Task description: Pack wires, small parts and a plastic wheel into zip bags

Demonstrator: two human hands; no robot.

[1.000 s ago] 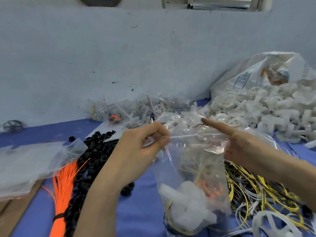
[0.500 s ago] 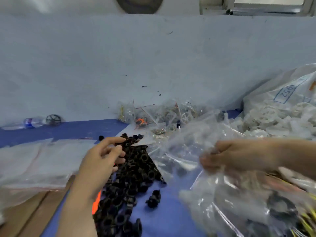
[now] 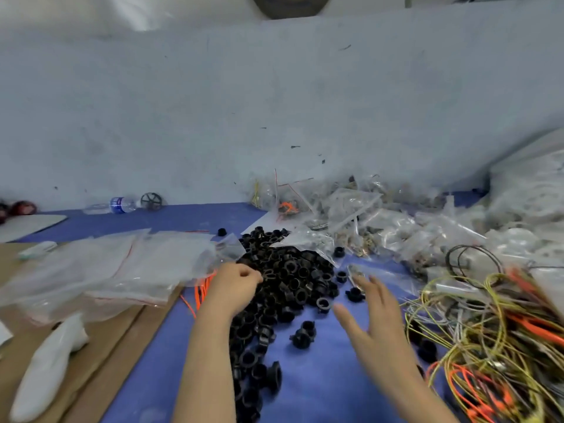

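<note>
Many small black plastic parts [image 3: 283, 279] lie heaped on the blue table cover [image 3: 323, 377], with the left hand [image 3: 235, 285] at the heap's left edge, fingers curled together into the parts; whether they pinch one cannot be told. The right hand [image 3: 370, 322] hovers blurred just right of the heap, fingers spread, holding nothing. Empty zip bags [image 3: 116, 267] lie stacked to the left, filled bags [image 3: 360, 221] lie behind, and tangled yellow and orange wires [image 3: 488, 331] lie to the right.
</note>
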